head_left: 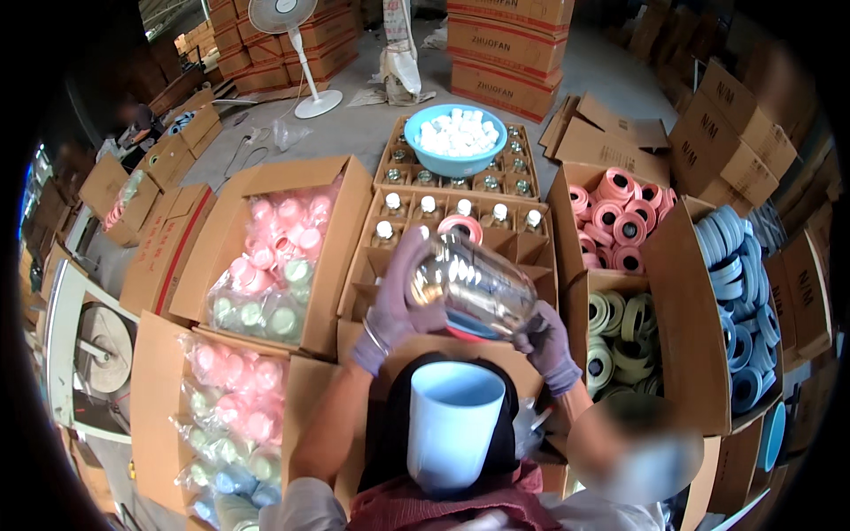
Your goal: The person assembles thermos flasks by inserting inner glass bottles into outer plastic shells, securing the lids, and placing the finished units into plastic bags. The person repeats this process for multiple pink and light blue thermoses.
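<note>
The person's gloved left hand (398, 296) curls around the ten-o'clock end of a clear jar (482, 283), tilted near the view's centre; the gloved right hand (546, 343) grips its four-o'clock end. A blue cup (453, 434) sits at six o'clock, a blue bowl (455, 165) of white pieces (456, 133) at twelve.

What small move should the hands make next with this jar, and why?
Probably tip the jar upright, with both hands on it. It lies slanted, the left hand around its upper end and the right hand at its lower end, while the capped bottles in the carton ahead stand upright.
</note>
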Available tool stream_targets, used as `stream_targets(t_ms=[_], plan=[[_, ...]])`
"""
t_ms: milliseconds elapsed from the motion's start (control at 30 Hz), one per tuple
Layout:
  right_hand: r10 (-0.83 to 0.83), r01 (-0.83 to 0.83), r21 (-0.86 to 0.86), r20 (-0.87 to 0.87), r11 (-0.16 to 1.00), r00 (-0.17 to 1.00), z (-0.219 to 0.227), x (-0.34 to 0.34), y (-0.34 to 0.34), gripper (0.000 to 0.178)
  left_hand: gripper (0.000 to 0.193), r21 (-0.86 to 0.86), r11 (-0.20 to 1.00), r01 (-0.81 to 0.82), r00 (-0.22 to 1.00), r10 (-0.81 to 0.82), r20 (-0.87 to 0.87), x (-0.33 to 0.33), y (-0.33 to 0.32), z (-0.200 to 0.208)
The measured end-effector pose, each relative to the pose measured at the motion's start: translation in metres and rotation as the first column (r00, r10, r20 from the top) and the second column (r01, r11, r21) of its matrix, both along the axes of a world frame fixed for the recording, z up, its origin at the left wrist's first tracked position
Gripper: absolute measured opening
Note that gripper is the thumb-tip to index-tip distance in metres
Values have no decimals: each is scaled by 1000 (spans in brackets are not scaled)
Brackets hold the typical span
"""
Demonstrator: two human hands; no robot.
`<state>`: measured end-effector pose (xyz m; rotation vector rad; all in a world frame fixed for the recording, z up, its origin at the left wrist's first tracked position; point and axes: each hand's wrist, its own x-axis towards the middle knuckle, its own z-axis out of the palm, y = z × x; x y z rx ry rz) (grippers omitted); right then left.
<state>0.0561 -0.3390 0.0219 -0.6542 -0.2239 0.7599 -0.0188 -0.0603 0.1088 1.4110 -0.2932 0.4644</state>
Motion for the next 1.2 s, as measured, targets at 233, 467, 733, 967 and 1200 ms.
stream_targets(t_ms=[233, 467, 733, 967, 1200], plan=[[139, 257, -539, 586, 802, 798, 20, -70, 27, 32, 74, 171, 980, 101, 943, -40, -330, -23, 49, 73], [230, 573, -400, 909, 715, 348, -4, -229, -58, 56, 62, 78, 997, 4, 835, 40, -550, -142, 54, -6], [15, 295, -157, 902, 943, 432, 37, -223, 17, 104, 57, 213, 977, -32, 752, 164, -639, -280, 71, -155], [241, 307, -236, 970, 922, 21, 78, -158, 31, 114, 65, 846, 509, 161, 925, 221, -309, -259, 28, -99], [286, 190, -483, 744, 855, 604, 85, -189, 28, 100, 68, 798, 567, 203, 966, 19, -259, -223, 1, -30]])
